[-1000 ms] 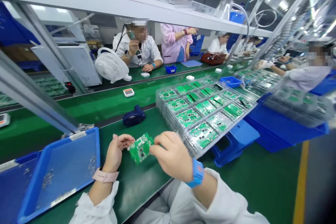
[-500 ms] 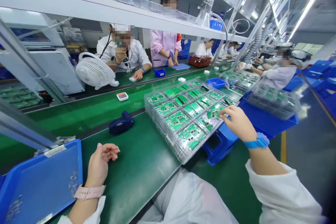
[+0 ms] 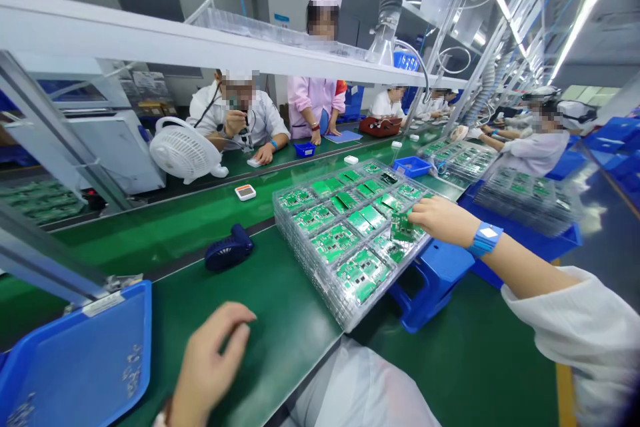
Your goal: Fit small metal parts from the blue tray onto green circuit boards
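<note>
My right hand (image 3: 443, 219) pinches the edge of a green circuit board (image 3: 404, 227) over the right side of a clear plastic tray. That tray tops a stack of clear trays (image 3: 313, 263), its compartments filled with green boards (image 3: 334, 242). My left hand (image 3: 213, 360) hovers above the green table at the lower middle, thumb and forefinger apart, with nothing seen between them. It is nearest to the blue tray (image 3: 146, 347) on its left, which holds small loose parts.
A dark blue handheld fan (image 3: 229, 250) lies behind my left hand. A green conveyor (image 3: 170, 223) carries white devices (image 3: 245, 193). Across it are a white fan (image 3: 185, 150) and co-workers. A blue stool (image 3: 440, 273) stands beside the stacked trays, and a white shelf (image 3: 175, 40) crosses above.
My left hand has moved right and nearer, its fingers spread differently. My right hand has shifted slightly left with the board, which now shows more face-on. White devices on the conveyor have moved right.
</note>
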